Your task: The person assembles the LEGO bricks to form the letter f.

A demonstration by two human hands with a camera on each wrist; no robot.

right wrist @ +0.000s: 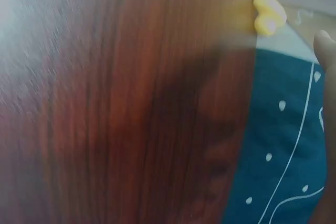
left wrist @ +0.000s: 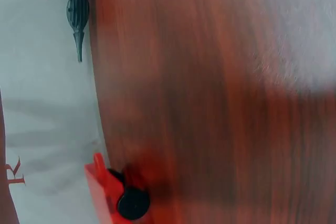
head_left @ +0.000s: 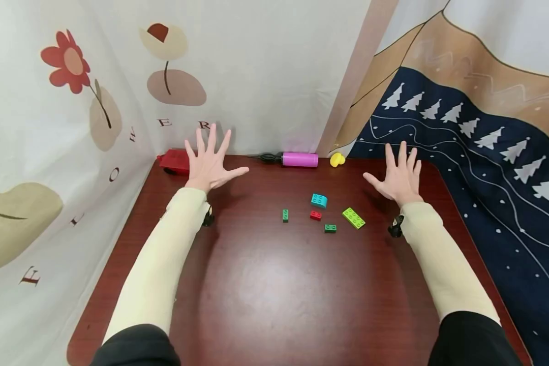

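Both hands hover over the far part of a dark red-brown table, fingers spread and holding nothing. My left hand is nearest a red toy with a black wheel, which the left wrist view shows in part. On the other side, my right hand is closest to a lime green brick. Between the hands lie a blue brick, a small red brick, and two small dark green bricks, one upright in view and one crosswise.
Along the back edge lies a purple hand pump with a black nozzle. Beside it sits a small yellow object. A white printed curtain hangs behind, and a navy patterned cloth borders the right side.
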